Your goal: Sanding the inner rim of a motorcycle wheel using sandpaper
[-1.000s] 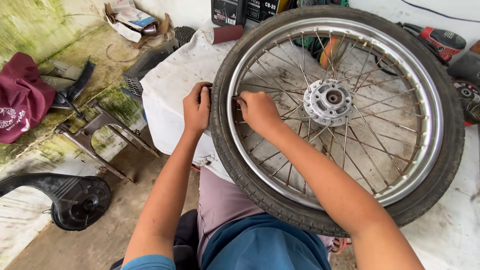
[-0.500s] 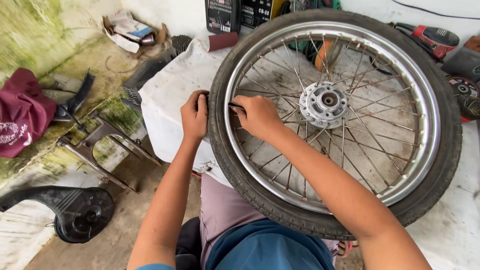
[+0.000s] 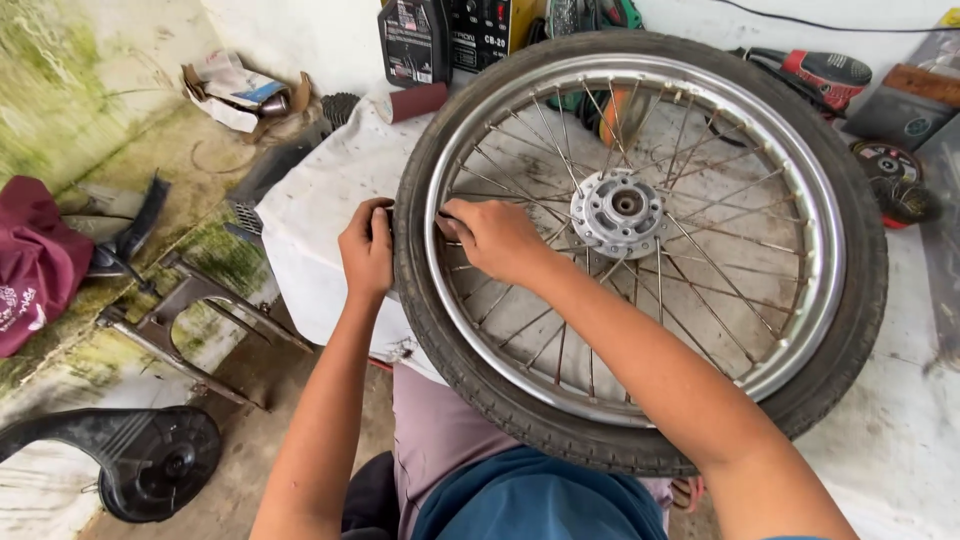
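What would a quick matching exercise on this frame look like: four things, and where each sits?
Things:
1. left hand
2. right hand
3. hub
4. maroon cloth

Places:
A. centre of the wheel, where the spokes meet
B. on the floor at the far left
C. on the outside of the tyre, at its left edge
D. inside the rim, among the spokes

Pairs: 1-C, 2-D, 3-A, 4-B
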